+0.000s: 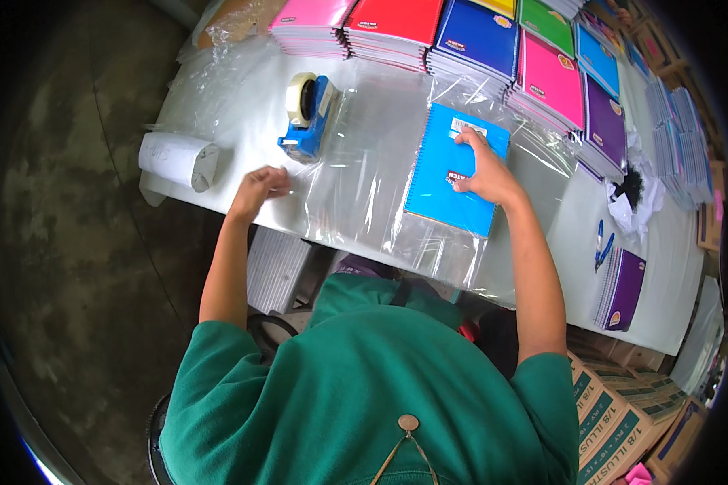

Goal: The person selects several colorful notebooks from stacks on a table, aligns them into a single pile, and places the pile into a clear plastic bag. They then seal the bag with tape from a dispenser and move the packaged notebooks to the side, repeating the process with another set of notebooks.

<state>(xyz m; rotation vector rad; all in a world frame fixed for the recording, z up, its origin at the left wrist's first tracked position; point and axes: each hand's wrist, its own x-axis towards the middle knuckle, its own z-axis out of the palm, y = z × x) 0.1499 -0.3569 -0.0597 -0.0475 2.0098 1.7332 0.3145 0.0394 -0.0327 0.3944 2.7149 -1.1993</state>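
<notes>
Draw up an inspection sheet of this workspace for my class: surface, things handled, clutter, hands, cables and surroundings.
Surface: white table, partly under clear plastic film.
Things handled: blue spiral-bound notebook, flat on the film.
Clutter: blue tape dispenser, blue-handled hand tool, multicoloured notebook stacks.
Hands: right hand spread on the notebook's cover; left hand blurred near the table's front edge, contents unclear.
Cables: nothing seen.
Surroundings: brown-and-green cardboard boxes at right, dark floor at left.

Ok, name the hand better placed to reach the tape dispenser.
Probably the left hand: it is nearer the tape dispenser, while the right hand is on the light-blue notebook, farther across.
</notes>
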